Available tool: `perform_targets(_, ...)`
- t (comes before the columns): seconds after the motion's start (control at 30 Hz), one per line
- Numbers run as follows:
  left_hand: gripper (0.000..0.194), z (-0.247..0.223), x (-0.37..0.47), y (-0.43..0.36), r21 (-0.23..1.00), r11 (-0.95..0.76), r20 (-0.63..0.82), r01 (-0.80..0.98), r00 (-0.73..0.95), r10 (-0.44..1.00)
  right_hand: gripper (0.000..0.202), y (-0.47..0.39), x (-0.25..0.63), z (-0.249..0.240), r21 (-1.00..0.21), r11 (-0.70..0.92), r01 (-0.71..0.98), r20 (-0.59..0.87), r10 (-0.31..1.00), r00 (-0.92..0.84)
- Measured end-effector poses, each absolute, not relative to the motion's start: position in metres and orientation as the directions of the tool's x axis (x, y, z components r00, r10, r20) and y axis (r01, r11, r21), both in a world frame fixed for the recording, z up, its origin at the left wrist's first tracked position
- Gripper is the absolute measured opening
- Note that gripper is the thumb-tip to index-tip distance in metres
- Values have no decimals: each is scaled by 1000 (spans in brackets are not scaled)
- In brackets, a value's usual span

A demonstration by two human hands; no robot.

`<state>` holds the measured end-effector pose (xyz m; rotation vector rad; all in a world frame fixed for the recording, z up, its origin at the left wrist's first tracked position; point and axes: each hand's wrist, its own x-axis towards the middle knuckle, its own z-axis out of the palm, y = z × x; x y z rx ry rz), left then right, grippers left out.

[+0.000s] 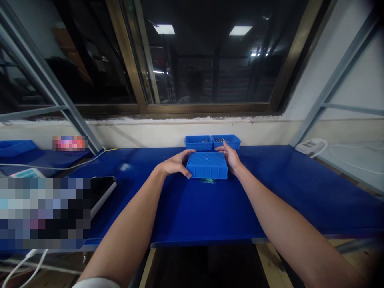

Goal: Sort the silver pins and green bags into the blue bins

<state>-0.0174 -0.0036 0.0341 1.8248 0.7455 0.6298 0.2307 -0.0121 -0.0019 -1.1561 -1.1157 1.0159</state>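
Observation:
A blue plastic box [207, 165] sits upside down on the blue table, its ribbed bottom facing up. My left hand [177, 163] grips its left side, thumb at the front corner and fingers behind. On the right side, my right hand [230, 157] holds the box, with its fingers at the back corner. Something green and shiny [208, 181] shows at the box's front edge. Behind it stand two blue bins, the left bin [192, 143] and the right bin [235, 143], each with small metal pieces inside.
The blue table [207, 216] runs under a window. A dark device [103, 192] lies at the left, near a white cable [54, 166]. A white power strip [310, 146] is at the right by the metal frame [333, 86]. Another blue tray [16, 147] is at far left.

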Motion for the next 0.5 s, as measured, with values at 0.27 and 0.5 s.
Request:
perform_targets(0.27,72,29,-17,6,971,-211,239,-113,465,853,61,-19,222,2,-916,345,-204,331,938,103)
perform_targets(0.5,62,21,-5,16,942,-206,289,-263,328,899,59,-12,226,-5,-898,363,-250,353,932,86)
